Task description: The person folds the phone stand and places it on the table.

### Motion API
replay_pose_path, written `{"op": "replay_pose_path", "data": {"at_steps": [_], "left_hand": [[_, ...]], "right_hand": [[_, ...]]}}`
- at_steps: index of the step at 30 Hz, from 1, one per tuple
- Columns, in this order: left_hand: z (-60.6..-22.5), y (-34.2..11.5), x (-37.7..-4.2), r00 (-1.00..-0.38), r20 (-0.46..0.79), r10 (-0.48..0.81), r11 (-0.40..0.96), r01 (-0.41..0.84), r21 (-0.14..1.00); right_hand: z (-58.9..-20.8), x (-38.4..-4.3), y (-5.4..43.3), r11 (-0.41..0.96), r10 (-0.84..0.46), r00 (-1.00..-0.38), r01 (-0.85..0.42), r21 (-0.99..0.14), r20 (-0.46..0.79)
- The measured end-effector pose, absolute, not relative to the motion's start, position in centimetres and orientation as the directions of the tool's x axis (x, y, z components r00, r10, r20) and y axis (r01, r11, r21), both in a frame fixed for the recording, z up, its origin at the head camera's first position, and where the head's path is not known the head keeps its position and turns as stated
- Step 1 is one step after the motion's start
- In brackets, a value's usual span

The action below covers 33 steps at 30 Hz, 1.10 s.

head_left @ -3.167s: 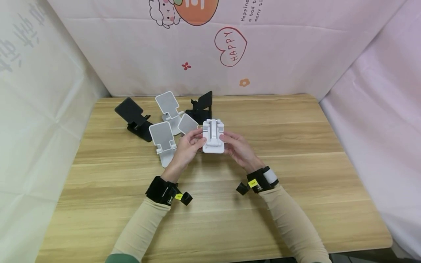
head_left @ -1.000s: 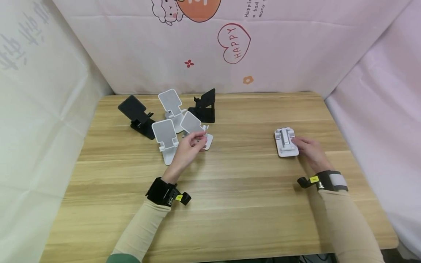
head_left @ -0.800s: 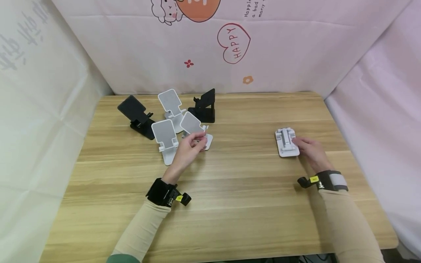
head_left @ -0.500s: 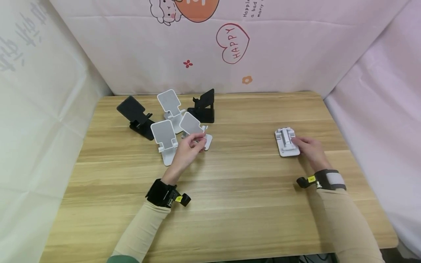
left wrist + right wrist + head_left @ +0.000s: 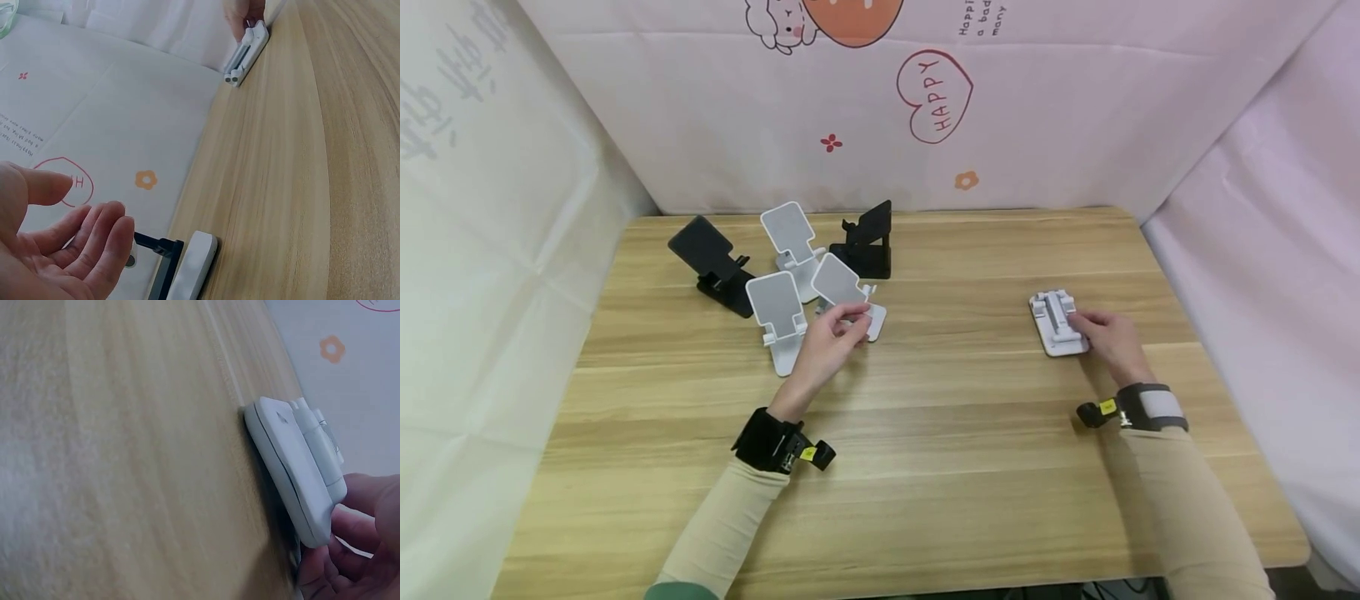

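My right hand (image 5: 1115, 346) grips the right edge of a folded white phone stand (image 5: 1057, 323), low at the table on the right. In the right wrist view, the thumb and fingers meet the near end of this folded stand (image 5: 294, 469). My left hand (image 5: 831, 342) hovers in front of an unfolded white phone stand (image 5: 837, 282) and partly hides it. Seen from the left wrist, the left hand (image 5: 75, 244) has its thumb apart from softly bent fingers, with nothing between them.
Two more unfolded white stands, a front one (image 5: 777, 308) and a rear one (image 5: 790, 233), cluster left of centre. A black stand (image 5: 703, 254) is at their left, another black stand (image 5: 872, 242) behind on the right. A printed cloth (image 5: 1037, 125) hangs behind the table (image 5: 925, 500).
The folded stand was earlier between both hands at the centre; my right hand has carried it right and lowered it. In the last second it turned slightly, while my left hand stayed put.
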<state>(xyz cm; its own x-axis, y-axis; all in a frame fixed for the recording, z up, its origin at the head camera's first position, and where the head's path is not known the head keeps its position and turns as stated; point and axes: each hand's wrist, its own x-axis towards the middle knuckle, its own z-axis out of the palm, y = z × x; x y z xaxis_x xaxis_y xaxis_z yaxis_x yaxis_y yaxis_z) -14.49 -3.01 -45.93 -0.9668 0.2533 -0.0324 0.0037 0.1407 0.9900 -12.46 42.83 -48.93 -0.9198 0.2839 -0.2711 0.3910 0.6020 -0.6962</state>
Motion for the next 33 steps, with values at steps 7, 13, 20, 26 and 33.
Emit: {"op": "replay_pose_path", "data": {"at_steps": [7, 13, 20, 26, 33], "left_hand": [[-45.7, -2.8, -14.5, -0.992, 0.046, 0.122, 0.085, 0.057, 0.995], [-45.6, -2.8, -14.6, -0.991, 0.129, 0.03, 0.078, 0.131, 0.988], [-45.6, -2.8, -14.7, -0.984, 0.18, 0.02, 0.094, 0.181, 0.979], [-45.5, -3.0, -14.7, -0.981, 0.193, 0.015, 0.087, 0.194, 0.977], [-44.8, -3.7, -14.9, -0.944, 0.329, -0.012, 0.102, 0.327, 0.94]], "right_hand": [[-48.8, -12.5, 42.7, 0.64, 0.286, -0.927, 0.372, -0.672, -0.241], [-48.8, -12.4, 42.3, 0.662, 0.312, -0.927, 0.368, -0.653, -0.207], [-49.4, -12.5, 42.3, 0.683, 0.335, -0.929, 0.355, -0.638, -0.158], [-49.5, -12.3, 42.2, 0.676, 0.352, -0.923, 0.367, -0.639, -0.157], [-49.5, -12.3, 41.5, 0.648, 0.377, -0.918, 0.358, -0.673, -0.125]]}}
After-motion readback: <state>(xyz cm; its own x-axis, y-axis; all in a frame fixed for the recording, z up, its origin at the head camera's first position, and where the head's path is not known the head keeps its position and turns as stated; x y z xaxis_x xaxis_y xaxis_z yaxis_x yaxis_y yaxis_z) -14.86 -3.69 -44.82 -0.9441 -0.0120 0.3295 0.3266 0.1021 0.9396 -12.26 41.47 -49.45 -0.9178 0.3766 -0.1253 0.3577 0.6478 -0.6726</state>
